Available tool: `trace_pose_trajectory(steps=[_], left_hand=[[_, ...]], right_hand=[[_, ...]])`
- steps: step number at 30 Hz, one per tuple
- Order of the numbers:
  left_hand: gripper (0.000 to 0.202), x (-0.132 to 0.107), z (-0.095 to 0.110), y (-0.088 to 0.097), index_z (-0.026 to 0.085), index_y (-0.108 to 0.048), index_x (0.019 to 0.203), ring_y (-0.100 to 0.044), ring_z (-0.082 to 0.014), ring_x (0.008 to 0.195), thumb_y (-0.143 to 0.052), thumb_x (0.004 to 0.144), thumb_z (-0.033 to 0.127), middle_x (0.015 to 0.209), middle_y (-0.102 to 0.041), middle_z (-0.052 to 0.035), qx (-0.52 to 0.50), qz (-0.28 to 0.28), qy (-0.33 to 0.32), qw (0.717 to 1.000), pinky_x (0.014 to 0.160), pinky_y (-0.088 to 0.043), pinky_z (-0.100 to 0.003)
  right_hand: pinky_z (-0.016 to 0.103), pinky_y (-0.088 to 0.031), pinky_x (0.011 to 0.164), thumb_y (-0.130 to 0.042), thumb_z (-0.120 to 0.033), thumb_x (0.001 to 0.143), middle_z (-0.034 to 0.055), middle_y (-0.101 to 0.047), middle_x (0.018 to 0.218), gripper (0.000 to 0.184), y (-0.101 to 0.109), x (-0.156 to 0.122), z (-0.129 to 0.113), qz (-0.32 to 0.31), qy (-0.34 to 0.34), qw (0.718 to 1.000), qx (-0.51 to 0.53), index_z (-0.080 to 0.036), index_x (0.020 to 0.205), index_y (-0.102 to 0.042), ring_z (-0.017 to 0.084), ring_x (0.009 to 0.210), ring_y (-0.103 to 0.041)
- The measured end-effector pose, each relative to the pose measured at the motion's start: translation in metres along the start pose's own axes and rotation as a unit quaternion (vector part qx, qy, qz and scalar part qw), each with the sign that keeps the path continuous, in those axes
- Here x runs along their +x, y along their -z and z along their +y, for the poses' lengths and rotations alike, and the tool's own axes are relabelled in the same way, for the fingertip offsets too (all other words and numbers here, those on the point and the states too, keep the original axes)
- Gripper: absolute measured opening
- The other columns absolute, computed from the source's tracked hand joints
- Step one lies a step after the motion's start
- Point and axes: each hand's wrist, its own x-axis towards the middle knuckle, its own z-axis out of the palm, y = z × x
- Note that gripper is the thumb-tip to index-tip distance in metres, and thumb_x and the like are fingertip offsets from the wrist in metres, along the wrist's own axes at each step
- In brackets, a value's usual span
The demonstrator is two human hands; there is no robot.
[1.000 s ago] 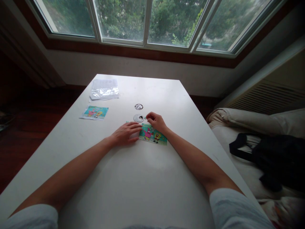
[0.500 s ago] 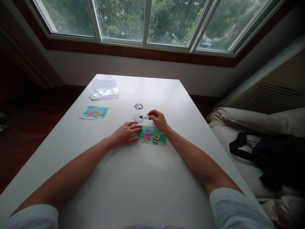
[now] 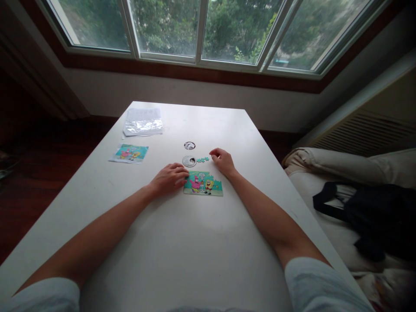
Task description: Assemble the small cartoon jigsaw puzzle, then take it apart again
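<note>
A small cartoon jigsaw puzzle [image 3: 203, 183], partly assembled, lies on the white table [image 3: 182, 242]. My left hand [image 3: 169, 178] rests flat beside it, fingertips touching its left edge. Loose teal puzzle pieces [image 3: 203, 160] lie just beyond the puzzle, next to a round silver disc [image 3: 189, 161]. My right hand [image 3: 222, 160] sits on the table to the right of those pieces, fingers curled, a little apart from them and holding nothing I can see.
A printed reference picture [image 3: 129, 153] lies at the left of the table, with a clear plastic bag [image 3: 143, 123] behind it. A round cable hole [image 3: 189, 145] is mid-table. A cushion with a black bag [image 3: 373, 212] sits on the right.
My right hand let go of the teal pieces beside the disc and drew back to the right. The puzzle slid slightly left and nearer under my left hand.
</note>
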Motion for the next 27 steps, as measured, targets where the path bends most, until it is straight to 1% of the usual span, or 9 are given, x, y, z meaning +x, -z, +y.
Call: trace_pose_trajectory(steps=[3, 6, 11, 14, 17, 19, 22, 24, 27], left_hand=[[0.025, -0.001, -0.001, 0.001, 0.024, -0.072, 0.114, -0.058, -0.0239, 0.121, -0.053, 0.1, 0.03, 0.121, -0.073, -0.0053, 0.008, 0.005, 0.009, 1.0, 0.105, -0.046, -0.043], [0.024, -0.001, -0.003, 0.001, 0.024, -0.073, 0.11, -0.059, -0.0234, 0.116, -0.052, 0.1, 0.029, 0.115, -0.074, -0.0057, 0.011, 0.023, 0.022, 0.999, 0.103, -0.047, -0.043], [0.025, -0.001, -0.007, 0.002, 0.023, -0.075, 0.101, -0.062, -0.0232, 0.103, -0.051, 0.1, 0.029, 0.103, -0.074, -0.0067, 0.023, 0.054, 0.058, 0.997, 0.094, -0.051, -0.042], [0.026, -0.001, -0.007, 0.005, 0.022, -0.075, 0.095, -0.062, -0.0232, 0.099, -0.051, 0.1, 0.029, 0.098, -0.073, -0.0071, 0.041, 0.06, 0.077, 0.994, 0.09, -0.051, -0.041], [0.026, -0.001, -0.008, 0.006, 0.021, -0.075, 0.095, -0.061, -0.0237, 0.098, -0.051, 0.1, 0.029, 0.097, -0.073, -0.0076, 0.057, 0.059, 0.091, 0.992, 0.09, -0.052, -0.042], [0.025, -0.002, -0.008, 0.006, 0.021, -0.075, 0.099, -0.061, -0.0243, 0.1, -0.051, 0.1, 0.029, 0.101, -0.073, -0.008, 0.059, 0.06, 0.093, 0.992, 0.091, -0.052, -0.042], [0.024, -0.002, -0.005, 0.003, 0.022, -0.073, 0.108, -0.061, -0.0254, 0.108, -0.053, 0.099, 0.029, 0.113, -0.072, -0.0082, 0.049, 0.055, 0.079, 0.994, 0.096, -0.053, -0.044], [0.025, -0.002, -0.001, 0.001, 0.023, -0.072, 0.115, -0.059, -0.0262, 0.117, -0.054, 0.099, 0.031, 0.125, -0.069, -0.0081, 0.034, 0.045, 0.054, 0.997, 0.101, -0.051, -0.045], [0.033, -0.002, 0.005, -0.002, 0.026, -0.066, 0.13, -0.052, -0.0274, 0.134, -0.057, 0.099, 0.036, 0.142, -0.061, -0.0078, 0.003, 0.016, -0.003, 1.0, 0.111, -0.046, -0.047]], right_hand=[[0.035, -0.047, 0.083, -0.059, -0.02, 0.083, 0.0049, -0.068, 0.087, 0.022, 0.0, -0.001, 0.0, -0.04, 0.051, 0.997, -0.038, -0.021, 0.098, -0.075, 0.02, 0.083, -0.057], [0.037, -0.047, 0.087, -0.063, -0.023, 0.085, 0.0063, -0.066, 0.092, 0.022, 0.0, -0.001, 0.001, -0.068, 0.072, 0.994, -0.055, -0.023, 0.102, -0.077, 0.021, 0.088, -0.056], [0.038, -0.047, 0.088, -0.067, -0.027, 0.086, 0.0071, -0.064, 0.095, 0.022, 0.001, -0.002, 0.002, -0.084, 0.082, 0.99, -0.076, -0.024, 0.106, -0.077, 0.023, 0.091, -0.055], [0.038, -0.047, 0.088, -0.067, -0.026, 0.087, 0.0073, -0.062, 0.095, 0.021, 0.001, -0.002, 0.002, -0.086, 0.091, 0.988, -0.089, -0.024, 0.106, -0.077, 0.023, 0.093, -0.055], [0.037, -0.046, 0.087, -0.066, -0.026, 0.088, 0.0074, -0.061, 0.094, 0.02, 0.0, -0.002, 0.001, -0.085, 0.093, 0.987, -0.104, -0.023, 0.105, -0.077, 0.024, 0.094, -0.054], [0.038, -0.046, 0.087, -0.066, -0.025, 0.088, 0.0074, -0.061, 0.094, 0.018, -0.001, -0.001, 0.002, -0.083, 0.092, 0.986, -0.112, -0.023, 0.102, -0.077, 0.024, 0.094, -0.054], [0.038, -0.045, 0.088, -0.066, -0.024, 0.089, 0.0075, -0.062, 0.093, 0.014, -0.001, 0.0, 0.002, -0.087, 0.091, 0.985, -0.119, -0.023, 0.099, -0.076, 0.024, 0.095, -0.054], [0.038, -0.044, 0.087, -0.066, -0.024, 0.09, 0.0079, -0.062, 0.094, 0.013, 0.0, 0.0, 0.002, -0.09, 0.088, 0.984, -0.125, -0.022, 0.099, -0.075, 0.024, 0.095, -0.054], [0.038, -0.044, 0.087, -0.066, -0.025, 0.091, 0.0084, -0.061, 0.096, 0.012, 0.001, 0.0, 0.0, -0.091, 0.086, 0.982, -0.142, -0.022, 0.099, -0.075, 0.024, 0.095, -0.054]])
